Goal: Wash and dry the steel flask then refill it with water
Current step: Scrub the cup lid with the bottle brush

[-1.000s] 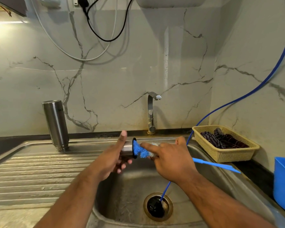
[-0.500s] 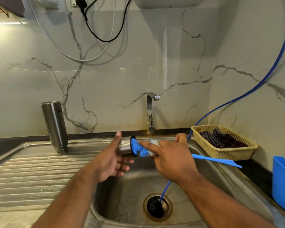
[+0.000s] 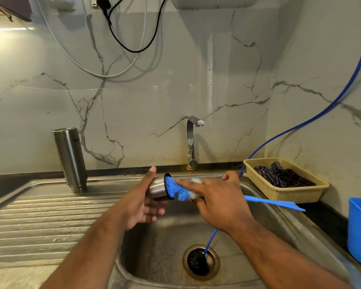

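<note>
Over the sink, the left hand cups a steel cap, thumb up. The right hand grips a blue brush, bristles at the cap's mouth. The flask stands upside down, far left on the drainboard.

**Both hands raised, forearms converging**

Two bare forearms reach forward from the lower edge and angle toward each other. The left hand is turned palm inward, thumb pointing up, fingers curled loosely beneath in a cupping grip. The right hand is palm down, index finger stretched toward the left, thumb raised, remaining fingers closed underneath.
</note>
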The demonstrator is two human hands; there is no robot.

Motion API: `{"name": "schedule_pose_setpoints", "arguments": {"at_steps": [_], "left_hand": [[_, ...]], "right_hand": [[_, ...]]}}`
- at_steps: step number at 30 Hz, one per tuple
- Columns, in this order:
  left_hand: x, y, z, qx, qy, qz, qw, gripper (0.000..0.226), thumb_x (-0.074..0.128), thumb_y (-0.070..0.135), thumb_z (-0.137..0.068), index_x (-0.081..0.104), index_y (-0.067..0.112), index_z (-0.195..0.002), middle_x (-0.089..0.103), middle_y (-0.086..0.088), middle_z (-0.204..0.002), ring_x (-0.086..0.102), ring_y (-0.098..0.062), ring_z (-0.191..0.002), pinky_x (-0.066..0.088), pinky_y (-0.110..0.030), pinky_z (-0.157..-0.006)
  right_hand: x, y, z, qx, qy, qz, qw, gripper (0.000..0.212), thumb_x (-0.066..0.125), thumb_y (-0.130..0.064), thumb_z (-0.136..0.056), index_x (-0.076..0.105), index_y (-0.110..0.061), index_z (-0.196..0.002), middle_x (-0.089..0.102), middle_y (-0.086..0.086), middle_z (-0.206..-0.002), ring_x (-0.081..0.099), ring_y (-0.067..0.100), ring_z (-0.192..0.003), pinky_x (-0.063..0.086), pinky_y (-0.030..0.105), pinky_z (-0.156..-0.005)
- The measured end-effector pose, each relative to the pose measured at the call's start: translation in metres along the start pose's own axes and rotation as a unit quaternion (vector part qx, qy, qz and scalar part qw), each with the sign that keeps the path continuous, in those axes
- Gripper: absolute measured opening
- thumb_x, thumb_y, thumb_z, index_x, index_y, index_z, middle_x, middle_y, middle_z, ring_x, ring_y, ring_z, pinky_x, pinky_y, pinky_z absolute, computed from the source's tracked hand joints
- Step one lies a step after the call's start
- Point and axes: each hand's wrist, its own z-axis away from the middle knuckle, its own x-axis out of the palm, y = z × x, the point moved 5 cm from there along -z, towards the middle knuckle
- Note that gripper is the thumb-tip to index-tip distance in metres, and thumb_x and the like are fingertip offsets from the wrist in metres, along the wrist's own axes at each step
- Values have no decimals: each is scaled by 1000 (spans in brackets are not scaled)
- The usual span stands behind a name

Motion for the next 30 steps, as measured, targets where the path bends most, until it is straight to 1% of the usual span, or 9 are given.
{"name": "schedule_pose_setpoints", "arguments": {"at_steps": [3,5,8,12,16,18,21,26,30], "left_hand": [[6,1,0,9,-40,-6,999,63,48,68,-92,69,17,-122,72,-15,-97,56,-14,-64,46,-26,-56],[5,12,0,78,-45,10,996,43,66,45,-90,67,20,-125,71,-16,-116,66,-21,-80,55,-30,-65],[6,22,2,147,-51,6,988,48,80,22,-77,67,26,-123,68,-7,-127,67,-26,-114,59,-39,-88],[5,21,-1,127,-11,86,988,58,73,51,-77,66,15,-122,70,-12,-123,64,-35,-120,53,-50,-102],[8,3,0,14,-36,-12,999,69,44,77,-88,70,21,-120,74,-15,-111,68,-25,-88,55,-35,-73],[10,2,-1,20,-53,-17,998,63,48,70,-91,69,19,-121,73,-17,-107,62,-19,-74,50,-30,-64],[9,18,-1,120,-33,1,992,43,67,43,-90,64,18,-125,68,-18,-122,69,-21,-87,59,-33,-75],[0,40,3,286,155,-229,917,54,77,4,-86,54,38,-122,59,10,-122,61,-10,-109,51,-20,-87],[-20,32,-5,271,213,-171,923,53,80,10,-84,55,38,-122,61,7,-119,63,-16,-107,54,-28,-89]], "right_hand": [[3,5,0,18,-5,9,1000,56,41,-41,-106,16,-60,-152,54,-11,-89,49,12,-85,26,44,-100],[5,11,-1,47,-18,-7,999,55,41,-43,-106,17,-59,-153,53,-13,-90,45,10,-84,26,41,-98],[5,15,-2,66,-25,-28,997,55,42,-45,-105,19,-60,-153,63,-13,-100,42,7,-86,26,40,-100],[-1,11,0,42,-5,-14,999,55,40,-44,-106,16,-61,-152,58,-13,-93,45,9,-84,26,40,-99],[1,7,-2,5,13,6,1000,55,40,-44,-105,16,-60,-153,53,-12,-87,46,10,-82,25,42,-97],[5,9,-2,2,12,4,1000,56,41,-43,-105,18,-60,-153,54,-11,-88,46,10,-82,27,41,-95],[10,16,-3,23,8,-41,999,55,43,-48,-104,20,-59,-153,66,-10,-95,53,10,-84,35,40,-96],[23,33,-3,93,-16,-142,985,54,50,-62,-97,30,-63,-147,66,-14,-134,62,11,-117,54,36,-93],[12,46,-1,136,24,-179,974,55,54,-58,-96,34,-58,-148,71,-15,-118,64,6,-95,58,35,-83]]}}
